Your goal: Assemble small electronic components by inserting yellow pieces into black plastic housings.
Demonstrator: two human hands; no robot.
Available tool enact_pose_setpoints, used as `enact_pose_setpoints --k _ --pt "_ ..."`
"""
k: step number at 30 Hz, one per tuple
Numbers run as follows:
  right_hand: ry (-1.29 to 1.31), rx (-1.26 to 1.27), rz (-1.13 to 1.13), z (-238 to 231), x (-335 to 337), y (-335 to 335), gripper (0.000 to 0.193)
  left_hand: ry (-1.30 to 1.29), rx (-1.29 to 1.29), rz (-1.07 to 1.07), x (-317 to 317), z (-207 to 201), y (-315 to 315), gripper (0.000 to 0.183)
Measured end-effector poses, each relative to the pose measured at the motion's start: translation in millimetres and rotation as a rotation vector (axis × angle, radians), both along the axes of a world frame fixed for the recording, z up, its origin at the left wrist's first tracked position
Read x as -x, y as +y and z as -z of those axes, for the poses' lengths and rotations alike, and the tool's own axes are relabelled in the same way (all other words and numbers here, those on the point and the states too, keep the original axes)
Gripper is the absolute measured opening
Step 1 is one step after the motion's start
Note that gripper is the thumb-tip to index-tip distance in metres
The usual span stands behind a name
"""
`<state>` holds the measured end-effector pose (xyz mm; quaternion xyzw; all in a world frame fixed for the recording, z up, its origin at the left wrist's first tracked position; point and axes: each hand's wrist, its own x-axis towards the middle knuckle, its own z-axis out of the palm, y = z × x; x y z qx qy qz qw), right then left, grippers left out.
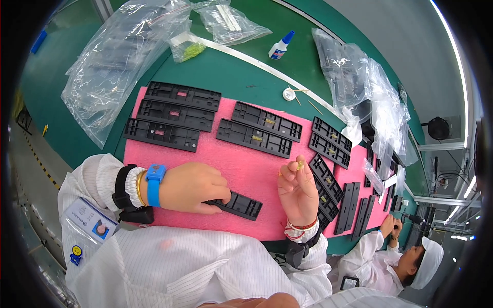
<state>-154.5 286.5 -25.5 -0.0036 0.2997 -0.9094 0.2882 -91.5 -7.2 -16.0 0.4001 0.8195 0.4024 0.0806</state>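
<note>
The black plastic part (240, 205) lies flat on the pink foam mat (257, 172), at the near edge of it, just in front of the person. The left hand (192, 187) is closed on the left end of this part and presses it down to the mat, it seems so that the part does not slide. The right hand (297, 191) is lifted above the mat, a little to the right of the part, and its thumb and fingertips are pinched together on a small yellowish piece (298, 164). The piece is too small to tell its shape. The two hands are apart from each other.

Further on the mat, more black parts of the same kind lie in groups: three (174, 115) at the far left, two (259, 130) in the middle, and several (328, 154) at the right side, some of them with a small yellowish spot in the centre. They are well apart from the held part, so nothing stands between the hands.

The mat lies on a green desk (241, 72). Behind it there are clear plastic bags (113, 61), a small bag with green-yellow pieces (189, 49), a white glue bottle with a blue cap (280, 47) and a small white cap (289, 94). At the right, another person in a white coat (405, 256) works at the same desk.
</note>
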Motion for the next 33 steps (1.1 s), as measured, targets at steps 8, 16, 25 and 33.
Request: enact_pose_setpoints --k 8,16,25,33 --pt "-0.045 0.11 -0.005 -1 5 0 0.028 0.041 0.014 0.005 1 -1 0 0.023" --pt "0.359 -0.476 -0.184 -21 -16 -16 0.025 0.179 0.097 -0.015 0 -1 -1 0.027" --pt "1.053 -1.135 -0.119 -21 -24 -37 0.03 0.169 0.047 -0.022 0 4 0 0.039" --pt "0.891 -1.171 -0.087 -24 -25 -35 0.023 0.136 0.04 -0.035 5 2 0 0.038"
